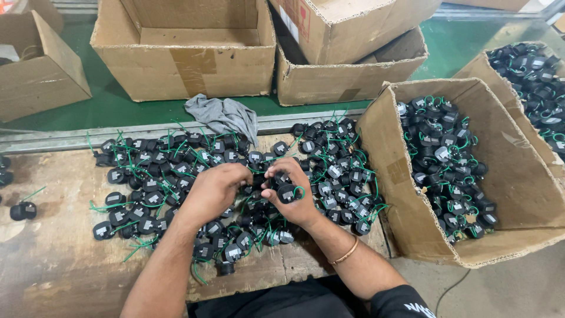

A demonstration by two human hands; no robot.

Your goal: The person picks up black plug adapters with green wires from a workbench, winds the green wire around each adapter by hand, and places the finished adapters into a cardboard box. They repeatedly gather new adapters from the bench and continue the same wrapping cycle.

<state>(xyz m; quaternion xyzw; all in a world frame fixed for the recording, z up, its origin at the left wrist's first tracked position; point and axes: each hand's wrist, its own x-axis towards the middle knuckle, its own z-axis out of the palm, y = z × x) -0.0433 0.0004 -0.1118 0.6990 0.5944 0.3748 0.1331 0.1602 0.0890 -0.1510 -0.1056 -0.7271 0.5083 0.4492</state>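
Two hands meet over the middle of a wooden bench [53, 259]. The right hand [289, 191] is clenched around a small black part [286, 193] with a green wire, thumb across its top. The left hand [215, 188] has its fingers curled against the same cluster; whether it pinches a part or only a wire is hidden by its knuckles. Under and around both hands lies a heap of parts [159, 171] (black bodies, green wires tangled together). To the right stands an open cardboard box [394, 171], partly filled with the same parts. Beyond the grip a grey rag [223, 115] lies at the bench edge, with empty boxes [182, 65] behind it. Another filled box is cut off at the far right.
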